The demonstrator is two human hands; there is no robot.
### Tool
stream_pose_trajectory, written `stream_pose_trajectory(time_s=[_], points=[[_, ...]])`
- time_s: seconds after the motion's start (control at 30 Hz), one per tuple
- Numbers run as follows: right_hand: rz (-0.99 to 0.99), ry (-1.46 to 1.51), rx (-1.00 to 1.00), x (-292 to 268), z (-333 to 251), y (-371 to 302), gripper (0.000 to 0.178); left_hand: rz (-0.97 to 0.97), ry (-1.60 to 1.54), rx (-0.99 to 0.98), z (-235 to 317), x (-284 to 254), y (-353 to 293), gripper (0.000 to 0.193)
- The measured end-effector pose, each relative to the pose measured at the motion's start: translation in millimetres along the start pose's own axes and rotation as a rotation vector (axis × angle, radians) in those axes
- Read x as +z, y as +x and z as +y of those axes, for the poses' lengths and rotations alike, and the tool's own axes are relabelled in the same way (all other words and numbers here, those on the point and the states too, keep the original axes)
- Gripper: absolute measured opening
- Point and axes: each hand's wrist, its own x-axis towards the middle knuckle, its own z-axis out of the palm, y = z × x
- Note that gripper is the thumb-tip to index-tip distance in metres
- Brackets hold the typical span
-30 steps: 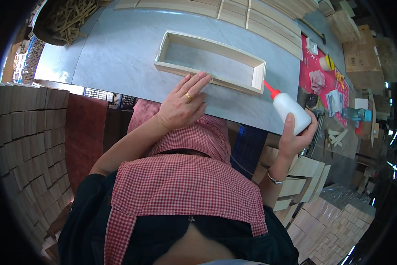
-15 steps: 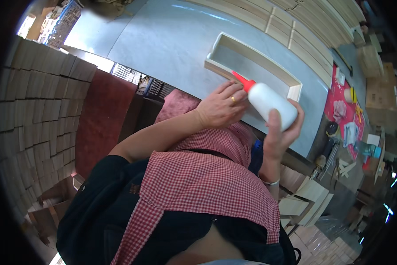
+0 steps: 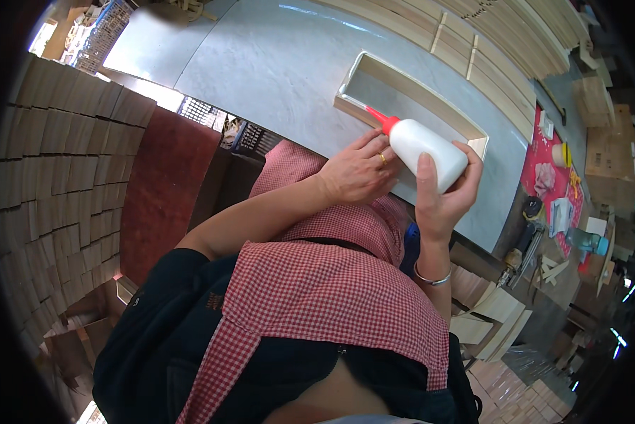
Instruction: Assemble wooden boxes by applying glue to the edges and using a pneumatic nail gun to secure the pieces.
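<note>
My right hand point(image 3: 448, 194) is wrapped round a white squeeze bottle point(image 3: 427, 154) with a red pointed nozzle. The bottle is tilted, its tip by the near left edge of a long, shallow rectangular wooden frame point(image 3: 422, 86). A white line, apparently glue, runs along the frame's rim at its left end. My left hand point(image 3: 360, 173), with a gold ring on it, is closed at the frame's near side, its fingers bent over that edge. The bottle hides some of those fingertips and part of the near side.
The frame lies on a grey tabletop point(image 3: 261, 78). Long wooden strips point(image 3: 501, 28) are laid along the far side. At right is a red cloth point(image 3: 537, 166) with tape and tools beside it. Stacked wooden blocks point(image 3: 56, 177) rise at left, next to a dark red board point(image 3: 165, 191).
My right hand has brought the bottle a little left and up, its nozzle tip nearing the frame's left corner. The white line on the near left rim shows more clearly now.
</note>
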Motion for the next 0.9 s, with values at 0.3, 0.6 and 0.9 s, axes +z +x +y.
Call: stream_pose_trajectory(time_s=[0.3, 0.6, 0.9], points=[[0.138, -0.181, 0.036, -60.6, 6.1, -19.2, 0.050, -0.052, -0.024, -0.033, 2.9, -2.1, 2.0, 0.028], [0.288, -0.302, 0.082, -111.7, 18.2, -35.6, 0.046, -0.052, -0.042, -0.044, 3.8, -0.9, 0.8, 0.029], [0.389, -0.370, 0.122, -141.0, 22.9, -42.8, 0.045, -0.068, -0.061, -0.056, 4.7, -2.2, 1.4, 0.031]])
